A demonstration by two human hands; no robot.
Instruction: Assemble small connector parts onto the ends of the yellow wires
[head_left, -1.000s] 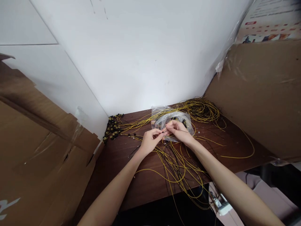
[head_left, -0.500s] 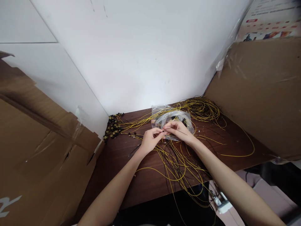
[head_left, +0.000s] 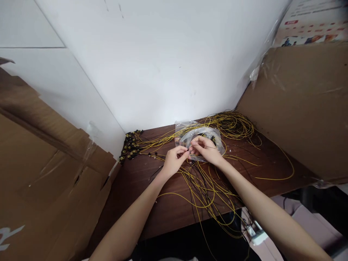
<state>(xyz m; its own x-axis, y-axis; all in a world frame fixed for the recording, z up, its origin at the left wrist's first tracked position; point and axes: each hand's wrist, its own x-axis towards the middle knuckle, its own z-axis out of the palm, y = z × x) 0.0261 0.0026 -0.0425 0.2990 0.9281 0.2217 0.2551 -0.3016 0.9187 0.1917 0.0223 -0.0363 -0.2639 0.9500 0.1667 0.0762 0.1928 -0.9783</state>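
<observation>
My left hand [head_left: 175,158] pinches a small dark piece, too small to name, between thumb and fingertips. Close against it, my right hand [head_left: 205,149] pinches a thin black wire [head_left: 208,146] whose free end sticks out to the right. Both hands are above the front of a clear plastic bag [head_left: 220,144] with small black and yellow parts in it. Below my hands, a loose bundle of yellow and black wires [head_left: 202,186] fans over the brown tabletop and hangs past its front edge.
Yellow wires [head_left: 165,137] run along the back from black-and-yellow connectors [head_left: 132,145] at left to a coil [head_left: 233,125] at right. Cardboard boxes flank the table [head_left: 141,221], left [head_left: 49,174] and right [head_left: 304,108]. A white wall [head_left: 168,65] rises behind.
My right hand's fingers have shifted slightly along the black wire and the wire's angle has flattened. My left hand stays nearly in place.
</observation>
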